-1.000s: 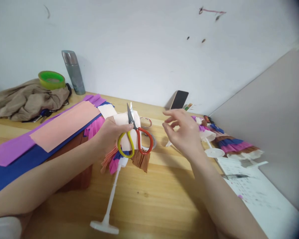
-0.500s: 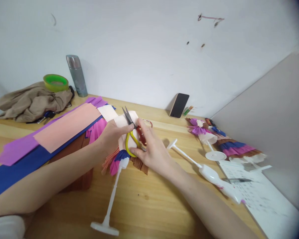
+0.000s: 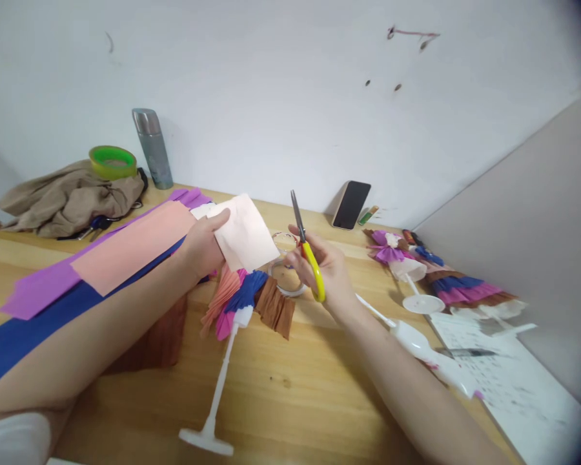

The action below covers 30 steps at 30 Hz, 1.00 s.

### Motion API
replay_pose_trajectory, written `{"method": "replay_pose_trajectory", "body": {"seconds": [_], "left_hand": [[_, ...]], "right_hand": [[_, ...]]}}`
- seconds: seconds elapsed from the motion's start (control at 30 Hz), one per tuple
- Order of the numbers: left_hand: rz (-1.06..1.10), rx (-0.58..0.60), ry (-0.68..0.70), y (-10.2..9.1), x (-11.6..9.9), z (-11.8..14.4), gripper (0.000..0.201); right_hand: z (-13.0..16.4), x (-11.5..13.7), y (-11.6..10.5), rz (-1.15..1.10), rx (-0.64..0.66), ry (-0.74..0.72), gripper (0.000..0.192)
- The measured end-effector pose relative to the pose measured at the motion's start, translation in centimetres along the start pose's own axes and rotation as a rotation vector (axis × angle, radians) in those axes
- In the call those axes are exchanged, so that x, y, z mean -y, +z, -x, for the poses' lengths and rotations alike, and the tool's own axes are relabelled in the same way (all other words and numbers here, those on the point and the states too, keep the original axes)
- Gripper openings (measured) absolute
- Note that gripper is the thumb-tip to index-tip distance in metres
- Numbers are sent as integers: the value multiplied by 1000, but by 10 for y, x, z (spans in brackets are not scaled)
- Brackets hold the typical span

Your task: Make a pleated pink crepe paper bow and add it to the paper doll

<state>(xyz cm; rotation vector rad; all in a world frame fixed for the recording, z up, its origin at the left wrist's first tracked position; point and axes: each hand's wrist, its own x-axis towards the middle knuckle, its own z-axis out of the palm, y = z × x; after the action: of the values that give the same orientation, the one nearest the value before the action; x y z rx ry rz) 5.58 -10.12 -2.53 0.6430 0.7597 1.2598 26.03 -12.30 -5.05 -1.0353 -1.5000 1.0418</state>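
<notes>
1. I see a wooden table against a white wall
2. Long paper sheets in purple, peach and blue lie on its left side
3. A tan cloth is bunched at the far left, next to a grey bottle
4. A white plastic stand lies near the front
5. A phone leans at the back
6. Little paper dolls and a white printed sheet lie on the right

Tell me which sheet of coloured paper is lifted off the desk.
The small pale pink sheet, pinched in the left hand; the purple, salmon and blue sheets lie flat.
</notes>
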Motion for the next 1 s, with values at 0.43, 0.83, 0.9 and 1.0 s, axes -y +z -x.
{"method": "replay_pose_trajectory", "body": {"seconds": [0.43, 0.83, 0.9, 1.0], "left_hand": [[-47, 342, -128, 1, 22, 8, 43], [14, 467, -155, -1, 25, 7, 49], [33, 462, -143, -2, 27, 7, 47], [50, 449, -138, -2, 33, 8, 44]], "right_hand": [[-6, -19, 13, -304, 94, 109, 52], [0, -10, 13, -246, 14, 116, 44], [0, -9, 13, -168, 8, 87, 43], [0, -11, 10, 27, -50, 13, 40]]}}
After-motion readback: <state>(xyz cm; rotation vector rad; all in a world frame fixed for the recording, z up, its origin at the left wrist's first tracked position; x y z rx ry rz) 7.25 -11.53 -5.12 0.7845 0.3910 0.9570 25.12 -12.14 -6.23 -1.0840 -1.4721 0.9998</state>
